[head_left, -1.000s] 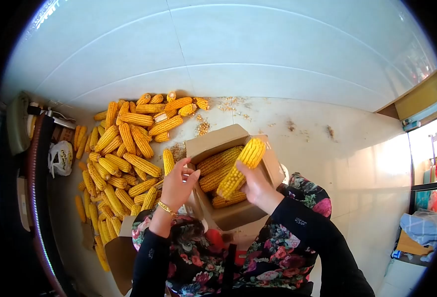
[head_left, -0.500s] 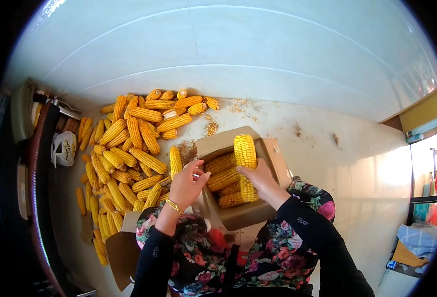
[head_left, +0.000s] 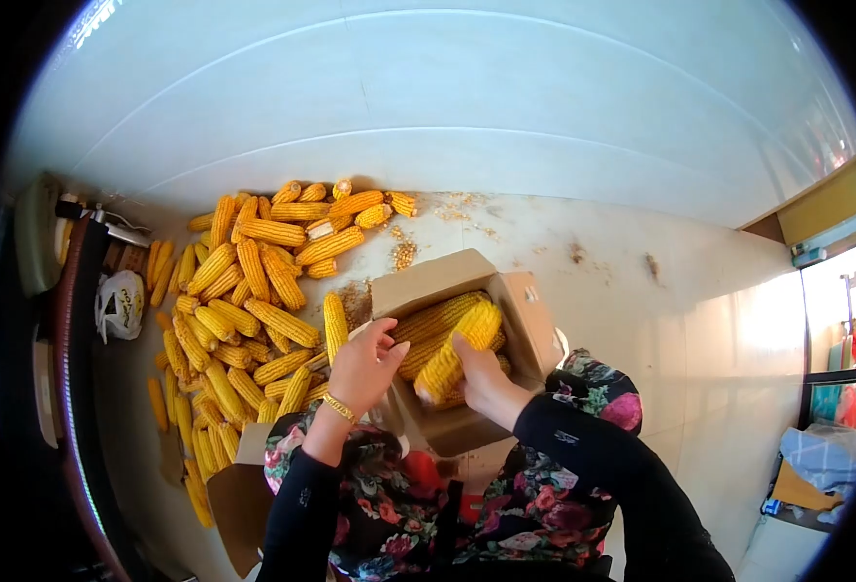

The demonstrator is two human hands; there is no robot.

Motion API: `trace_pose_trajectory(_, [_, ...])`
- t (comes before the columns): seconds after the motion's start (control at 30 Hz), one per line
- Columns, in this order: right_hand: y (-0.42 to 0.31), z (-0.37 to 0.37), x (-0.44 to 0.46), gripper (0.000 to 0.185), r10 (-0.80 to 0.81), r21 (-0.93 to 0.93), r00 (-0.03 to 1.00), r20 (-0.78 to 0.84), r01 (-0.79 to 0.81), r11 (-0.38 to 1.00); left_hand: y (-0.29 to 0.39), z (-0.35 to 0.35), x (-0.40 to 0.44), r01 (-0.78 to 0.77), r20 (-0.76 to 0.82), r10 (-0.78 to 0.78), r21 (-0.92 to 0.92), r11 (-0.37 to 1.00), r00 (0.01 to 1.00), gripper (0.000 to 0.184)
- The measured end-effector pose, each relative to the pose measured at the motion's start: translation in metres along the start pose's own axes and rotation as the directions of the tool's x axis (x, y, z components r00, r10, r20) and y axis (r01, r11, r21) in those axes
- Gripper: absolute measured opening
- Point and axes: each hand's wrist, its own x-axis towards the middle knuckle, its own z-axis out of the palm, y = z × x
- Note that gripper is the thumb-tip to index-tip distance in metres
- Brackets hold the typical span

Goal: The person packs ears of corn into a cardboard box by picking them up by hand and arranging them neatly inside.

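My right hand (head_left: 487, 376) is wrapped round a yellow corn cob (head_left: 459, 355), which is tilted over the open cardboard box (head_left: 467, 437). Inside the box, other yellow cobs (head_left: 430, 326) lie beneath the held one. At the box's left edge is my left hand (head_left: 365, 367), fingers apart and bent, holding nothing. A gold bracelet circles its wrist. One upright-looking cob (head_left: 335, 328) lies just left of that hand, beside a large pile of cobs (head_left: 246, 275) on the floor.
Loose kernels (head_left: 404, 254) are scattered near the wall (head_left: 428, 87). A second cardboard box (head_left: 238, 509) stands at the lower left. A white plastic bag (head_left: 120, 305) sits beyond the pile, and a shelf (head_left: 805, 490) with cloth stands at the right.
The cob in my right hand has moved down from above the box to a tilted position over its inside. My left hand stays open by the box's left edge.
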Motion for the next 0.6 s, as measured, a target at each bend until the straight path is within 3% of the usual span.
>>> trace_pose_trajectory(0.07, [-0.004,0.005,0.011,0.045,-0.115,-0.05,0.991,0.071,0.119,0.992,0.004,0.002,0.002,-0.011,0.004,0.011,-0.002,1.0,1.0,0.043])
trace_pose_trajectory(0.13, [-0.009,0.014,0.01,0.052,-0.062,-0.118,0.996,0.069,0.07,0.99,0.007,0.004,0.004,-0.029,0.005,0.029,-0.001,1.0,1.0,0.043])
trace_pose_trajectory(0.2, [-0.014,0.024,0.006,0.059,0.026,-0.503,0.993,0.112,0.034,0.863,0.007,0.007,0.004,-0.041,0.027,0.041,0.012,0.999,0.999,0.044])
trace_pose_trajectory(0.27, [-0.012,0.023,0.014,0.061,0.053,-0.494,0.984,0.168,0.037,0.868,0.009,0.007,0.005,-0.038,0.037,0.037,0.028,0.999,0.999,0.043])
trace_pose_trajectory(0.33, [-0.008,0.026,0.021,0.057,-0.106,-0.542,0.991,0.078,0.132,0.83,0.014,0.003,0.004,-0.008,0.032,0.006,0.059,0.998,0.999,0.042])
trace_pose_trajectory(0.47, [-0.023,0.033,0.014,0.047,-0.257,-0.494,0.962,0.095,0.27,0.827,0.008,-0.011,0.003,-0.004,-0.014,0.005,0.081,0.997,1.0,0.043])
trace_pose_trajectory(0.53, [-0.052,0.041,-0.013,0.045,-0.3,-0.369,0.949,0.098,0.315,0.875,0.006,-0.033,-0.006,-0.063,-0.317,0.101,0.128,0.99,0.943,0.042])
trace_pose_trajectory(0.6, [-0.063,0.035,-0.003,0.051,-0.34,-0.308,0.935,0.104,0.355,0.883,-0.009,-0.064,-0.019,-0.197,-0.644,0.148,-0.004,0.98,0.751,0.04])
